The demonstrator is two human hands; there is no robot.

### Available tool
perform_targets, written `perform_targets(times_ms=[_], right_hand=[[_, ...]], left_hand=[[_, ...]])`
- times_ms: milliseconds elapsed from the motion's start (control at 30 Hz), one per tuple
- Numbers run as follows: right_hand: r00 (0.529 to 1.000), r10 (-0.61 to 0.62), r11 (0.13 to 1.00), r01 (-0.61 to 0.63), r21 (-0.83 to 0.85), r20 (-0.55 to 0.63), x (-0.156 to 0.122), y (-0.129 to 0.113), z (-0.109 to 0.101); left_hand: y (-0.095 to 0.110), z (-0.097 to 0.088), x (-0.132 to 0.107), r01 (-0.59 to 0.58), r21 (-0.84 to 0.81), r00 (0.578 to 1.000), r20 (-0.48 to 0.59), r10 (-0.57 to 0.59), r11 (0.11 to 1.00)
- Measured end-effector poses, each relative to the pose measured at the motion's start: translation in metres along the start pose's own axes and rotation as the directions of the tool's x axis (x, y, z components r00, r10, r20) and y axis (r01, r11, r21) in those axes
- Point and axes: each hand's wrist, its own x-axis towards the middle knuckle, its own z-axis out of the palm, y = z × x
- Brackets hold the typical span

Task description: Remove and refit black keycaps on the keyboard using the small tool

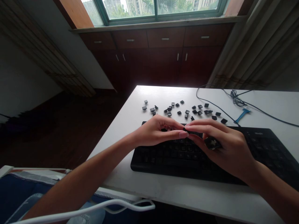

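A black keyboard (263,149) lies on the white table (163,93). Both my hands hover over its upper left part, fingertips meeting. My left hand (156,130) is curled, thumb and fingers pinched together on a small black keycap (187,130). My right hand (221,143) has its fingers together, touching the same spot, and holds a dark keycap (212,143) against its palm side. Several loose black keycaps (184,110) lie scattered on the table behind the keyboard.
A blue keycap puller (242,114) and a black cable (235,98) lie at the back right of the table. Dark wooden cabinets (163,53) stand under the window. A white-framed chair edge (93,208) is at the lower left.
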Motion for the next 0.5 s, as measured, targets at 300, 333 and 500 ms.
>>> perform_targets(times_ms=[300, 333, 500], right_hand=[[0.931, 0.046, 0.995, -0.073, 0.061, 0.363, -0.015, 0.01, -0.009], [0.922, 0.047, 0.996, -0.073, 0.053, 0.383, -0.017, 0.011, -0.009], [0.907, 0.048, 0.997, -0.068, 0.034, 0.418, -0.017, 0.008, -0.004]], left_hand=[[-0.015, -0.003, -0.002, -0.211, 0.443, 0.954, -0.1, 0.282, 0.871], [-0.018, -0.003, -0.003, -0.25, 0.499, 0.941, -0.075, 0.329, 0.83], [-0.022, -0.004, -0.005, -0.407, 0.653, 0.876, 0.081, 0.475, 0.639]])
